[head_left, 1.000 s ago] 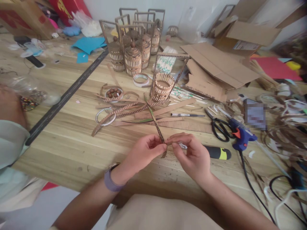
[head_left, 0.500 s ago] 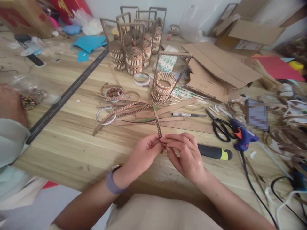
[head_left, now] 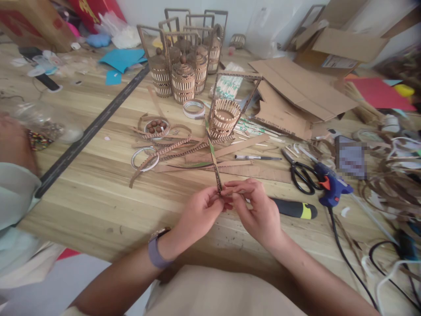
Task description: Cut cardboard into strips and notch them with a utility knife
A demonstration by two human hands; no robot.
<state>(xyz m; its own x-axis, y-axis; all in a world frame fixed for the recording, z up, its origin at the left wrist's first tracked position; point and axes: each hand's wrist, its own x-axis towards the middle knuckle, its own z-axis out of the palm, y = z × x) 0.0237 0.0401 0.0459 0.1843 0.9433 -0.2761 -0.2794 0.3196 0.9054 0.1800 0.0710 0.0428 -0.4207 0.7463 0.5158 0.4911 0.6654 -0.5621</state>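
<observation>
A narrow cardboard strip with a corrugated edge and a green patch runs away from my hands across the table. My left hand pinches its near end between thumb and fingers. Close against it, my right hand has its fingertips closed on the same end of the strip; the fingers partly hide that end. Beyond the strip's far end stands a small basket of pale sticks with a tall square handle. Several more cardboard strips lie loosely curled ahead of my hands.
Right of my hands lie a black-and-yellow tool handle, scissors, a blue glue gun with its cord, and a pen. Several lidded baskets stand at the back. Another person's arm rests at the left edge.
My right hand's fingers have shifted and bent more at the strip's near end, with the thumb now higher. My left hand keeps its pinch, almost unmoved.
</observation>
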